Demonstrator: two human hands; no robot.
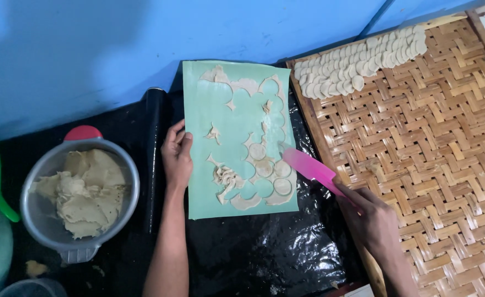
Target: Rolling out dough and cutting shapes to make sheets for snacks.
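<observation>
Right hand (371, 220) gripped the pink scraper (311, 168), blade angled up-left toward dough rounds (267, 168) on the green mat (206, 181); left hand (177, 154) lay flat, fingers loosely spread, on the mat's left edge.

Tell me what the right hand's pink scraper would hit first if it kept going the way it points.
The right hand aims the pink scraper up and left. Its tip sits at the green mat, so it would probably first meet the cut dough rounds there, though its height above the mat is unclear.
</observation>
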